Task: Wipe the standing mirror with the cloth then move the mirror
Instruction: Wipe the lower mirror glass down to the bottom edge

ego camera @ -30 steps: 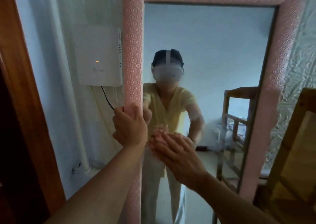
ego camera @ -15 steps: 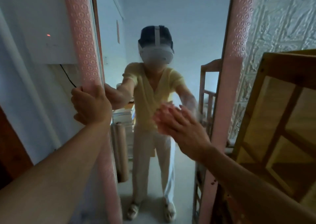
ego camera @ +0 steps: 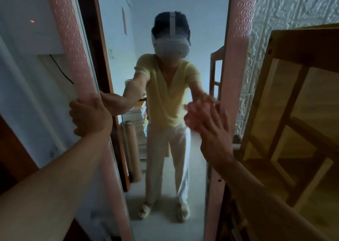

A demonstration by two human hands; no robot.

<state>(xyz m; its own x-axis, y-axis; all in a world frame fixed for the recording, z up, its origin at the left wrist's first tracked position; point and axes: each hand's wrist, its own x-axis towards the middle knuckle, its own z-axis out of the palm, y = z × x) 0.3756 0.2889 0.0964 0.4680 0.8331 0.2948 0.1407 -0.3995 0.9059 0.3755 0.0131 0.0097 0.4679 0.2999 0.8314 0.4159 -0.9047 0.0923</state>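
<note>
The standing mirror [ego camera: 236, 60] has a pink embossed frame and fills the middle of the view; its glass reflects a person in a yellow top and white trousers. My left hand [ego camera: 90, 116] is closed around the mirror's left frame edge at about mid height. My right hand [ego camera: 212, 125] lies flat against the glass near the right frame edge, pressing a pink cloth [ego camera: 194, 112] onto it. The cloth shows only past my fingers; most of it is hidden under my palm.
A white wall box [ego camera: 27, 20] with a red light and a black cable hangs left of the mirror. A wooden furniture frame [ego camera: 293, 103] stands close on the right, against an embossed white wall [ego camera: 286, 7]. A dark wooden door edge [ego camera: 11, 149] is at far left.
My right hand and the cloth have slid rightwards across the glass to the right frame edge. The view has dropped lower, and my left hand sits farther left in it, still gripping the frame.
</note>
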